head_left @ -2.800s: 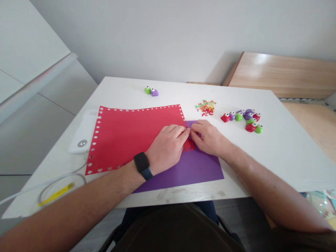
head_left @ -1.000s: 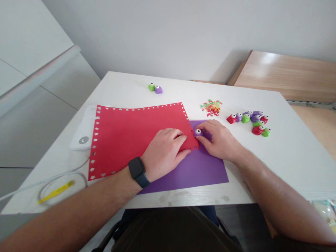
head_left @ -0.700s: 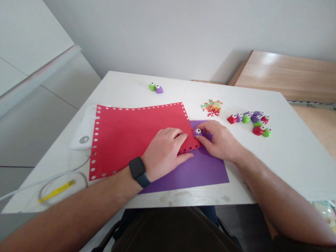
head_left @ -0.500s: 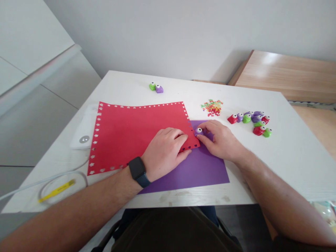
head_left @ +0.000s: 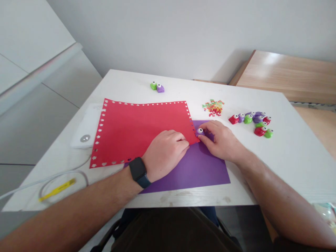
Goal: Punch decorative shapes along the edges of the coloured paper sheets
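Pinching a small purple plastic paper punch (head_left: 200, 131) at the right edge of the red punched-border paper sheet (head_left: 141, 129), the right hand (head_left: 220, 141) stays clamped; the left hand (head_left: 165, 154), flat with fingers together, has slid the sheet farther across the purple sheet (head_left: 199, 168) on the white counter (head_left: 288, 150).

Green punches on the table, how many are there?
3: one green punch at the far edge beside a purple one, two in the right-hand cluster. A fourth may sit half hidden there.
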The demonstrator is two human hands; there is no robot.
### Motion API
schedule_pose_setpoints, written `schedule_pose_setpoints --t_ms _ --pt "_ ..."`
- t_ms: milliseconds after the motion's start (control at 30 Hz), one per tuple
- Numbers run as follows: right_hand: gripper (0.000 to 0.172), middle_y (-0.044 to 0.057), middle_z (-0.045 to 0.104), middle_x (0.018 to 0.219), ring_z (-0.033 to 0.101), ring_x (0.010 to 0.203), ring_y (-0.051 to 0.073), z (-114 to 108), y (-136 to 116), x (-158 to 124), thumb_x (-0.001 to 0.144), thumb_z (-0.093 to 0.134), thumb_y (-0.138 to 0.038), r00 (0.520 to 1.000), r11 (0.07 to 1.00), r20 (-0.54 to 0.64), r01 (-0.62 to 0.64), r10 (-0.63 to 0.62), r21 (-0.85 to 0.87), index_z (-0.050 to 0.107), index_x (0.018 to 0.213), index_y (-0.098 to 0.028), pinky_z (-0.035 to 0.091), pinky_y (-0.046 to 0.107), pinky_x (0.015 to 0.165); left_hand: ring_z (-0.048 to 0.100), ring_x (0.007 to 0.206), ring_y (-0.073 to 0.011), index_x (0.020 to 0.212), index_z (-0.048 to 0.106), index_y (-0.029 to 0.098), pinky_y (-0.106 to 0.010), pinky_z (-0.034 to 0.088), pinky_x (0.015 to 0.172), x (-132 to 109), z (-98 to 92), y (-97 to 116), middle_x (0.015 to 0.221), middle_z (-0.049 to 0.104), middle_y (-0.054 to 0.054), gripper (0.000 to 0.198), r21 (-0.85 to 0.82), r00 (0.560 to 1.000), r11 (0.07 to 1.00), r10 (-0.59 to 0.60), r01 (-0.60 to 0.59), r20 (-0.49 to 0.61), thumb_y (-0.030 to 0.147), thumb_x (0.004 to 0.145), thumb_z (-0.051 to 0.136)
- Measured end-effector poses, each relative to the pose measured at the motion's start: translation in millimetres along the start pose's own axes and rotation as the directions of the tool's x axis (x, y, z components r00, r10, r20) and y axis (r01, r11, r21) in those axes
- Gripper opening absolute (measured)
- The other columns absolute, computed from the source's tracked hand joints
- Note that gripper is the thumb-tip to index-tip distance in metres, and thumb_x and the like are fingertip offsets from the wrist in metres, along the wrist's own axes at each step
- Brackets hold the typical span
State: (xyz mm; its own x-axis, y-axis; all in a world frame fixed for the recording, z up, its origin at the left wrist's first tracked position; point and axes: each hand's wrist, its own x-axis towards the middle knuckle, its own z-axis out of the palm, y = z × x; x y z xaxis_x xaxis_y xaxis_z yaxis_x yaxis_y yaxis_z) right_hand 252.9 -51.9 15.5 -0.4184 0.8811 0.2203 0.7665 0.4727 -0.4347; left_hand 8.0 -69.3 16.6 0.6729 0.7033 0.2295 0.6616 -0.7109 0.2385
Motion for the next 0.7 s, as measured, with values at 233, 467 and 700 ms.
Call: schedule_pose_setpoints --t_ms 233,467,700 --pt "0.015 0.013 0.072 0.107 0.067 0.102 0.029 -0.5 -1.3 -0.1 0.095 0.066 -0.023 1.000 1.000 0.003 0.011 -0.011 0.007 0.069 0.109 -0.019 0.052 0.044 0.093 0.066 0.092 -0.0228 0.095 0.079 0.020 -0.041 0.052 0.089 -0.9 0.9 -0.4 0.092 0.073 -0.004 0.024 0.012 1.000 1.000 0.006 -0.006 -0.004 0.025 0.106 0.058" --pt "0.016 0.012 0.072 0.105 0.066 0.101 0.030 -1.7 0.6 0.9 0.094 0.067 -0.023 1.000 1.000 -0.009 -0.003 0.003 -0.004 0.068 0.109 -0.020 0.051 0.045 0.091 0.066 0.089 -0.0227 0.092 0.079 0.020 -0.042 0.051 0.088 -1.8 0.7 0.7 0.089 0.072 -0.005 0.025 0.012 1.000 1.000 0.012 -0.012 -0.015 0.024 0.105 0.058" --pt "0.015 0.012 0.073 0.105 0.066 0.101 0.030 0.4 4.7 1.6 0.097 0.066 -0.028 0.998 0.999 -0.050 -0.037 0.036 -0.014 0.068 0.110 -0.022 0.051 0.045 0.091 0.067 0.089 -0.0224 0.091 0.078 0.020 -0.041 0.051 0.087 -2.1 1.4 0.7 0.089 0.073 -0.005 0.022 -0.003 0.999 1.000 0.017 -0.017 -0.039 0.024 0.103 0.060"
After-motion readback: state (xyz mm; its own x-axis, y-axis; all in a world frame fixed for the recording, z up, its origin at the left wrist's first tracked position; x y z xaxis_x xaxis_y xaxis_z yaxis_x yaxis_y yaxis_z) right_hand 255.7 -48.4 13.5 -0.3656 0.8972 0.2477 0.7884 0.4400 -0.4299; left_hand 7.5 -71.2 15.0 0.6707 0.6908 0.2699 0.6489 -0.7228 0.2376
